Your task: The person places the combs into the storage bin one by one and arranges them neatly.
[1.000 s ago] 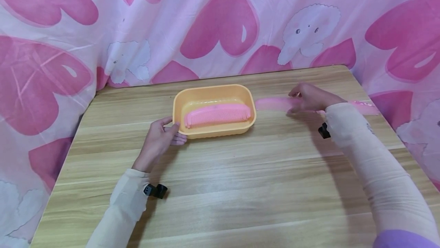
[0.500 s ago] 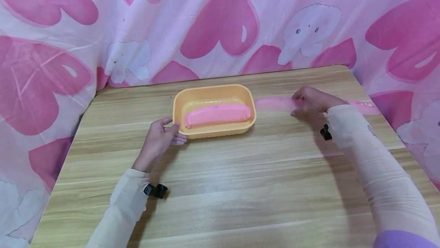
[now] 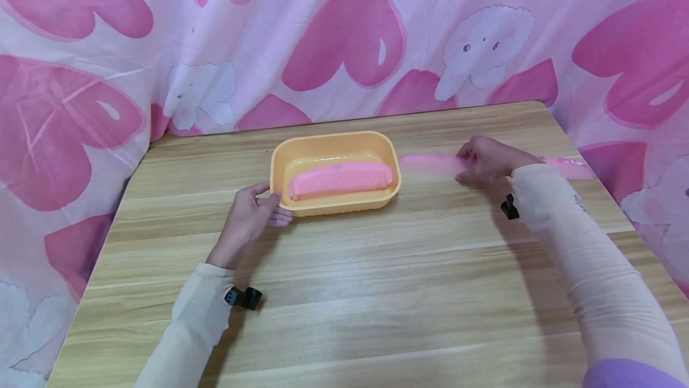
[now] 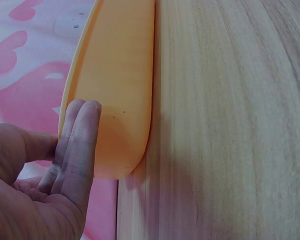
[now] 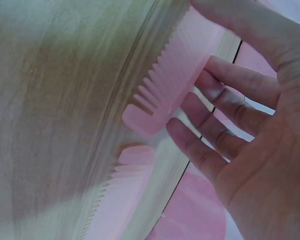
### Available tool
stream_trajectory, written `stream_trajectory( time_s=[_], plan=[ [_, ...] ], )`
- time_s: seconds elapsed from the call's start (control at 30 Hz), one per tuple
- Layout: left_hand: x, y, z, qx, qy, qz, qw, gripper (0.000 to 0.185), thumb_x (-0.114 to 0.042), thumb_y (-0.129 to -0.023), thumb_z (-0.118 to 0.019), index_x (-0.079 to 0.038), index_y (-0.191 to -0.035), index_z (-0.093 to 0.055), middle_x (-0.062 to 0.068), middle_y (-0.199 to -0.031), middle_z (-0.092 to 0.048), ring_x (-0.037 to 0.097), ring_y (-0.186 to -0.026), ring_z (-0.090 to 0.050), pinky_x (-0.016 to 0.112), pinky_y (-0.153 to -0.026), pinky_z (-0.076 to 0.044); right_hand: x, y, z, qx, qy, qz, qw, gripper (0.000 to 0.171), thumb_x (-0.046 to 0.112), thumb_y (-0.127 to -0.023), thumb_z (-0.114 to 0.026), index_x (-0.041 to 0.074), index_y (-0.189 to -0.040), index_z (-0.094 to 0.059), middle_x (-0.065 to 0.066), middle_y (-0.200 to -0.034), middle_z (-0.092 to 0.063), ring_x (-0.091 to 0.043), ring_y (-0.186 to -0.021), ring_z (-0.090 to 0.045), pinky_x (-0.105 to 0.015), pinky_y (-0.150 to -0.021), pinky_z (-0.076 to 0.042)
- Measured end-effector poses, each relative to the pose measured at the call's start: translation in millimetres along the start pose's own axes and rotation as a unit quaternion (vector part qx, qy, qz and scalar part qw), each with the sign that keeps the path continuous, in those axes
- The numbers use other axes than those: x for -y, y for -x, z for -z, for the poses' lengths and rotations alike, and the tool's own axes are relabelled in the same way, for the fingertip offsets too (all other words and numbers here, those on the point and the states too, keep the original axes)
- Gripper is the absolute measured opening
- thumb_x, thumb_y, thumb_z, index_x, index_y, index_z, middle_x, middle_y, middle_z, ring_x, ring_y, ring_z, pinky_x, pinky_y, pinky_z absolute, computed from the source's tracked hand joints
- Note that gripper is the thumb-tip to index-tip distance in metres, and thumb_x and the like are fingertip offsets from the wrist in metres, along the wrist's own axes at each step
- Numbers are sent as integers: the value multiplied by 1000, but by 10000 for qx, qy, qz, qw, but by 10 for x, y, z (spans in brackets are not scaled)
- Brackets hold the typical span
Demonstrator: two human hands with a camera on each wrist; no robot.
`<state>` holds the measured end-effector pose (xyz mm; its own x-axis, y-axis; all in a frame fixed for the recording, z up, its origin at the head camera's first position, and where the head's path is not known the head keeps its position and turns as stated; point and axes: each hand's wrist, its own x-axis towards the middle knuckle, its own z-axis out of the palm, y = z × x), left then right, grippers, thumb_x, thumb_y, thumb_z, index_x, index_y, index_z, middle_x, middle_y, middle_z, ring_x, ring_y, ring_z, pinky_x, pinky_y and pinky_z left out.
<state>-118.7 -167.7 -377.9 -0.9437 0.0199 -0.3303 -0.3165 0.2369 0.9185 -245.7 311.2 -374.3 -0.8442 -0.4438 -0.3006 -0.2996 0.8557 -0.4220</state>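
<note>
A wooden table (image 3: 377,292) carries an orange tray (image 3: 281,164) and pink combs (image 3: 427,164).

An orange-yellow plastic tray (image 3: 281,168) holds a bright pink comb (image 3: 341,180) on a table (image 3: 344,292) of pale wood grain streaked in light brown and beige bands. Two paler pink combs (image 3: 427,164) lie beside the tray, at a hand (image 3: 487,158). Cream sleeves (image 3: 587,262) cover both forearms, each with a small black clip (image 3: 243,297); a strip of lilac shows at the right arm. The backdrop cloth (image 3: 344,35) is light pink, printed with large deep-pink hearts and white fluffy cartoon animals.
</note>
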Motion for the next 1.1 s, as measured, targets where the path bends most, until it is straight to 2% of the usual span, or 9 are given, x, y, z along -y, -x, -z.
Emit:
stream_trajectory(
  time_s=[0.17,0.4,0.63,0.97,1.1],
  plan=[
    [-5,4,11,0,-61,-4,10000,48,-16,-108,-48,2,-152,-38,21,-91,-75,26,-81,-76,35,-76,-65,-8,-3,-8,-9,12,-125,9999,59,23,-79,-87,-14,-118,-65,-19,-105,-66,-30,-95,-59,-50,-88,-56],
    [-1,4,14,-33,-128,-1,9999,49,-18,-108,-48,1,-152,-38,20,-93,-75,27,-82,-76,35,-75,-65,-5,-20,-27,-47,59,-43,10000,58,28,-78,-88,-13,-113,-68,-16,-99,-68,-26,-89,-59,-44,-81,-56],
    [8,-4,15,53,-74,-71,9999,47,-15,-108,-47,3,-151,-39,22,-92,-75,27,-81,-76,37,-75,-65,20,-8,-5,-65,30,-189,9998,57,35,-78,-89,-9,-109,-69,-11,-95,-69,-23,-85,-61,-40,-76,-57],
    [10,5,21,66,-11,-57,10000,47,-14,-108,-48,4,-150,-40,21,-92,-75,28,-82,-76,36,-76,-65,144,-12,127,-298,-171,-282,9990,49,31,-78,-88,-6,-106,-71,-12,-95,-71,-23,-78,-63,-32,-65,-58],
    [13,2,18,65,-8,-74,10000,47,-14,-108,-48,4,-150,-40,21,-90,-75,27,-80,-76,36,-75,-65,184,-29,177,-469,-82,-104,9988,43,29,-78,-88,-4,-101,-73,-10,-91,-72,-21,-76,-62,-29,-64,-55]
  ],
)
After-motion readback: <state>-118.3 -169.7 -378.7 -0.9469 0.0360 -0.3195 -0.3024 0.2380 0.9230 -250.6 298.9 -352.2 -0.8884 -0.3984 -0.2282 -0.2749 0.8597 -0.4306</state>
